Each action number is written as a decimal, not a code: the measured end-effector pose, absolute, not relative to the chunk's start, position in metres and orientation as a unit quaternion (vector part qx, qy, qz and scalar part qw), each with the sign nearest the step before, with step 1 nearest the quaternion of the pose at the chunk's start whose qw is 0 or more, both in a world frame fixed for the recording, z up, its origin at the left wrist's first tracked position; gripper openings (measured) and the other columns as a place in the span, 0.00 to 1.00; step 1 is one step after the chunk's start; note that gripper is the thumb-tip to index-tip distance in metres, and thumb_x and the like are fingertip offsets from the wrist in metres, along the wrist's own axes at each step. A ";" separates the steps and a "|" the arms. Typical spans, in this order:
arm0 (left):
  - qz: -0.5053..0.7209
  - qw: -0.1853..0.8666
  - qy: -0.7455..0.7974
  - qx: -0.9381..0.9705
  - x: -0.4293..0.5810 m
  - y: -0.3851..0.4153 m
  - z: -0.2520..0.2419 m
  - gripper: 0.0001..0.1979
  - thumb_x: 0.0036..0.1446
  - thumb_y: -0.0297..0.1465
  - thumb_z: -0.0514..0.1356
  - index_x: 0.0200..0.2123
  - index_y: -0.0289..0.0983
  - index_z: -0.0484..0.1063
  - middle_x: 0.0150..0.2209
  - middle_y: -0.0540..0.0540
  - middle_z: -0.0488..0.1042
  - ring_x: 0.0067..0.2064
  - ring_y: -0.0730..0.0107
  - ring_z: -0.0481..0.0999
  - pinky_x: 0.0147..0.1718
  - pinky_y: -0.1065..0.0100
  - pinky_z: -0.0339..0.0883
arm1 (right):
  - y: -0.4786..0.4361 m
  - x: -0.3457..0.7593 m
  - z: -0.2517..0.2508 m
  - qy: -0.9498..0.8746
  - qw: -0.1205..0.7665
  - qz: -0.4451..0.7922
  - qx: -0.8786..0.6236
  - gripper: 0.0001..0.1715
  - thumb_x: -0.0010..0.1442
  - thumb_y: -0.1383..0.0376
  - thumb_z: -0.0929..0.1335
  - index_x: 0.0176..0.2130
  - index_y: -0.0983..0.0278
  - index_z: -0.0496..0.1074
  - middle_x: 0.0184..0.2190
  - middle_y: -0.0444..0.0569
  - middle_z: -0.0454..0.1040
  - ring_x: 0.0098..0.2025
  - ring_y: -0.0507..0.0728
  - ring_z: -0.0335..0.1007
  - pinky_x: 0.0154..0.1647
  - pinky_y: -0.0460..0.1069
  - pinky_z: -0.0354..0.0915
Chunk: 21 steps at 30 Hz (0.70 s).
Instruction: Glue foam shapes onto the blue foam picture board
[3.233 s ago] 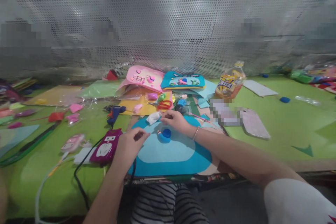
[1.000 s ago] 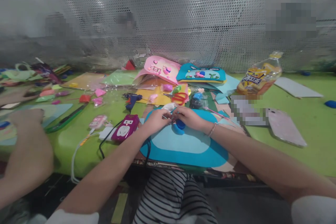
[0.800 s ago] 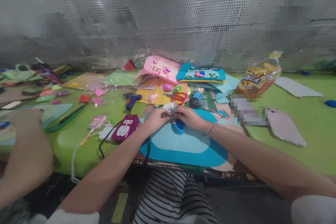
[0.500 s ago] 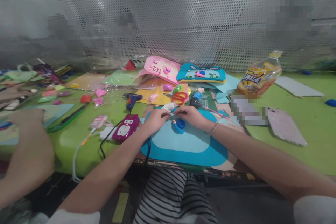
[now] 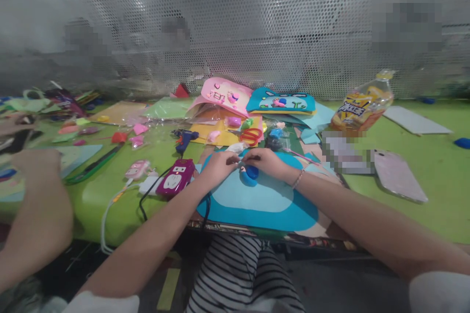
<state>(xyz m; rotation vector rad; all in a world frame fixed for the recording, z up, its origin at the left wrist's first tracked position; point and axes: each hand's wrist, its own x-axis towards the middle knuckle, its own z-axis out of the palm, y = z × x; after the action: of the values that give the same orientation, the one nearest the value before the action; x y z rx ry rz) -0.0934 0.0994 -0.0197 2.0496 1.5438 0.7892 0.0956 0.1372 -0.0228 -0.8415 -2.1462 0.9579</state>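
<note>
My left hand (image 5: 220, 168) and my right hand (image 5: 270, 162) meet over the top of a blue paper sheet (image 5: 253, 217) with a lighter blue rounded panel (image 5: 253, 198). The fingertips of both are pinched almost together; whatever lies between them is too small to make out. Just below the fingers, a blue clay figure (image 5: 249, 177) with a small white part rests on the panel. Right behind the fingertips lies a white lump in clear wrapping (image 5: 236, 148).
Behind are red-handled scissors (image 5: 251, 136), a glue gun (image 5: 183, 141), clay packets (image 5: 277, 134) and two decorated paper pieces (image 5: 282, 102). Left sit a purple power box (image 5: 176, 178) with cables and another person's arm (image 5: 42, 200). Right stand a drink bottle (image 5: 362, 105) and phone (image 5: 400, 176).
My two hands draw very slightly closer, still pinched above the clay figure. At the far left, the other person's hand has shifted a little.
</note>
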 end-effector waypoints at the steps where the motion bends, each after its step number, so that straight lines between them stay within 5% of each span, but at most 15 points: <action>1: 0.281 0.223 0.560 0.747 -0.094 0.100 -0.021 0.08 0.49 0.33 0.60 0.32 0.38 0.75 0.31 0.47 0.78 0.35 0.66 0.76 0.33 0.69 0.67 | 0.138 0.096 -0.023 -0.817 0.313 0.364 -0.320 0.08 0.52 0.69 0.66 0.31 0.63 0.77 0.30 0.46 0.77 0.33 0.53 0.71 0.34 0.46 0.65; 21: 0.232 0.149 0.534 0.799 -0.089 0.091 -0.009 0.07 0.52 0.32 0.58 0.32 0.37 0.76 0.32 0.45 0.75 0.36 0.66 0.74 0.33 0.69 0.65 | 0.142 0.102 -0.023 -0.870 0.310 0.286 -0.256 0.10 0.56 0.67 0.65 0.33 0.63 0.77 0.32 0.50 0.76 0.37 0.55 0.71 0.39 0.49 0.67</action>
<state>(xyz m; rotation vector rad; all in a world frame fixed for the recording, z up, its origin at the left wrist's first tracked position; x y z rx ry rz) -0.0891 0.0914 -0.0094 2.2968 1.5360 0.6654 0.1019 0.1418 -0.0235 -0.6772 -2.2972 0.7559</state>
